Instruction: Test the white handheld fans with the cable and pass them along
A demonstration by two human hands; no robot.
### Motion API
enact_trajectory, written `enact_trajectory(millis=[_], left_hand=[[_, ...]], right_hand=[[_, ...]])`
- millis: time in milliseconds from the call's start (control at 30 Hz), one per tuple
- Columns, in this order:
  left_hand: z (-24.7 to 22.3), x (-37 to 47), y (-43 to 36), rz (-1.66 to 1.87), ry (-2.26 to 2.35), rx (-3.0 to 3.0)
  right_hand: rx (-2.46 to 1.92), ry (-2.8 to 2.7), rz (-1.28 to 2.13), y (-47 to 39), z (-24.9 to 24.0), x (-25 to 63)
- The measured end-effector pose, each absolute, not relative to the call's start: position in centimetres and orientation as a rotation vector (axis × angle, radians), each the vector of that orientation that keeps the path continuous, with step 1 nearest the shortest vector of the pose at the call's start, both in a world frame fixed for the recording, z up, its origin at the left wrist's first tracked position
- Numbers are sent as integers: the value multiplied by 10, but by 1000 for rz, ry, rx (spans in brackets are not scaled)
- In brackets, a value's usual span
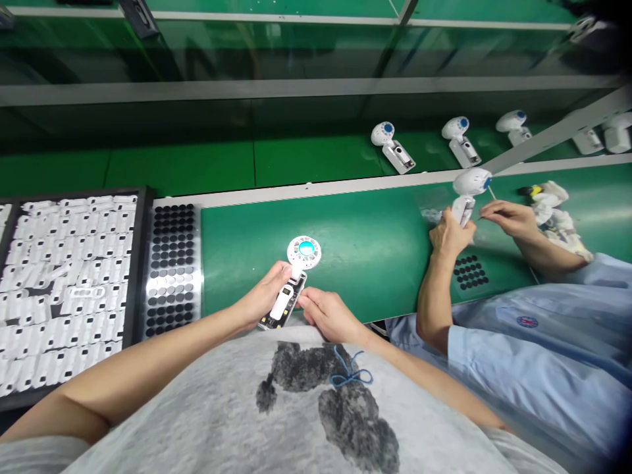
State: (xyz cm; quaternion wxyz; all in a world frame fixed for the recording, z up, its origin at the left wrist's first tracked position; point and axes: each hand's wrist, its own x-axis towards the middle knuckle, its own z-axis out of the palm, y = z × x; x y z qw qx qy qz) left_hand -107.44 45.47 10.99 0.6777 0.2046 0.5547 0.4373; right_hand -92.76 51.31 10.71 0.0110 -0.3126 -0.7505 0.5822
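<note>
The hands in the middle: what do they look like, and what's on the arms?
The left hand and right hand are bare: no gloves, and no watch shows. The arms are bare up to short, light grey sleeves at the picture's bottom corners.

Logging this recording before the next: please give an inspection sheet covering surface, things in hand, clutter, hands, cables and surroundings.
Surface: green tabletop, shiny.
Job's things: white fan-like device, its handle open, dark interior showing.
Clutter: black-framed tray of white parts; dark discs in rows beside it.
Hands: left hand grips the device; right hand at the handle's edge, contact unclear.
Cables: nothing seen.
Surroundings: co-worker's hand holding a similar device; more devices beyond the rail.
</note>
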Motion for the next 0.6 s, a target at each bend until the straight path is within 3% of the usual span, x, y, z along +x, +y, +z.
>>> enact_trajectory(millis=[600], left_hand=[[106, -1077, 459, 1045, 1288, 397]], right_hand=[[-1017, -2367, 1831, 524, 107, -931]])
